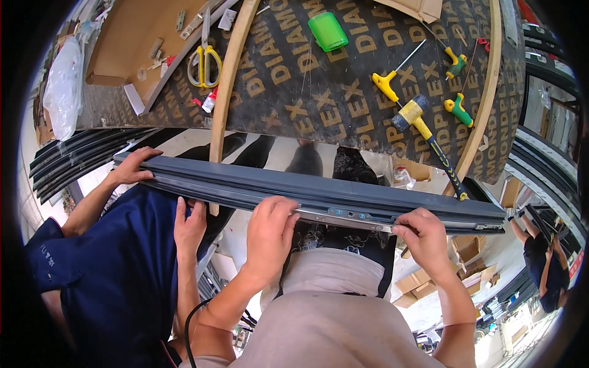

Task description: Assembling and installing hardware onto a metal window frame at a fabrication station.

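Observation:
A long dark-grey grooved metal profile (pixel 257 178) lies across in front of me, resting along the near side of the bench. A thin silver metal strip (pixel 343 218) runs along its near edge, by a section with small blue-marked fittings. My left hand (pixel 270 228) is closed at the strip's left end, thumb and fingers pressed together. Its right end is pinched between the thumb and fingers of my right hand (pixel 424 236). To my left, a co-worker in dark blue has one hand (pixel 136 167) on the profile's far-left end and another hand (pixel 189 224) just below it.
On the dark printed board (pixel 276 92) lie a mallet (pixel 423 126), a yellow-handled hex driver (pixel 385 86), green-yellow screwdrivers (pixel 458 110), a green box (pixel 328 32) and yellow scissors (pixel 205 64). Wooden battens (pixel 228 80) cross it. Cardboard boxes (pixel 420 283) sit on the floor; another person (pixel 545 264) stands right.

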{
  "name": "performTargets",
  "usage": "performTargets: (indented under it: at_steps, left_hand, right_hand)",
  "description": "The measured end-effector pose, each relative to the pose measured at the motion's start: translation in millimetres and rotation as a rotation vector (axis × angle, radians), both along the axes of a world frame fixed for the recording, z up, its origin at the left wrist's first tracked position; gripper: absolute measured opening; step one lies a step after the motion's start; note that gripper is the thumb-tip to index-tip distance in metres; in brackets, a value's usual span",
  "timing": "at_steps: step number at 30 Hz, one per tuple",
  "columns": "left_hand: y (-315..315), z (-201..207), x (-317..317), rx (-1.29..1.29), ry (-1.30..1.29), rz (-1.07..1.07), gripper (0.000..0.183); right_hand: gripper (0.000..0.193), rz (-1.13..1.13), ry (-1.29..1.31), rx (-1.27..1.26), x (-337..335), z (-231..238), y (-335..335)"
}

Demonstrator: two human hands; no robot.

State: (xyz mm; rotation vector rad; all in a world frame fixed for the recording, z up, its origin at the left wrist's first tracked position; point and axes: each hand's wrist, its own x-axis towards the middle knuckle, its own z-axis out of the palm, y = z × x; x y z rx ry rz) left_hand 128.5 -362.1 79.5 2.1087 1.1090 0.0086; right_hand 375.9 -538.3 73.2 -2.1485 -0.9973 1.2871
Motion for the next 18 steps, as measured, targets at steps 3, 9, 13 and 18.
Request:
performTargets:
  at_steps: [3,9,13,18]
  left_hand:
    - [2.5,3.8,-0.8,-0.013,0.071,0.021,0.022]
    - [8.7,8.2,8.2,-0.046,0.150,-0.012,0.020]
    - [9.8,6.2,12.1,-0.043,0.203,-0.037,0.020]
    - [10.1,11.7,15.1,-0.071,0.259,-0.023,0.021]
  right_hand:
    - [0.014,0.009,0.029,-0.037,1.8,-0.3,10.4]
    - [0.010,0.087,0.051,-0.070,7.4,-0.5,12.7]
    - [0.013,0.107,0.017,-0.051,7.7,-3.6,14.4]
    - [0.016,0.131,-0.167,0.021,-2.8,-5.9,9.0]
